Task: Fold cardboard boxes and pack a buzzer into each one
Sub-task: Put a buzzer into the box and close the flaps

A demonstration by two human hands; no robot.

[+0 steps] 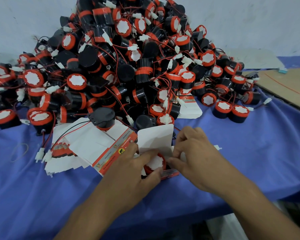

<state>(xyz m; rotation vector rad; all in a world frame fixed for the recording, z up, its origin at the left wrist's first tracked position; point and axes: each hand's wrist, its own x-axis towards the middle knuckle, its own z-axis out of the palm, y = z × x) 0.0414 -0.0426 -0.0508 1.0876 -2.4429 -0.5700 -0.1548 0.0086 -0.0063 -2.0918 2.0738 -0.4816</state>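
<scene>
A small cardboard box [155, 137] stands open in front of me, its white lid flap upright. Inside it sits a buzzer [155, 162] with a red rim and white face. My left hand [137, 172] grips the box from the left, fingers across the buzzer's top. My right hand [193, 153] pinches a side flap of the box on the right. A huge pile of black and red buzzers [121, 63] with red and black wires rises behind. Flat unfolded boxes [87, 144] lie to the left of the open box.
A blue cloth [249, 144] covers the table. A second stack of flat boxes [190, 108] lies at the pile's right foot. A brown cardboard sheet [287, 84] rests at the far right. A rubber band [20, 152] lies at the left. A white wall stands behind.
</scene>
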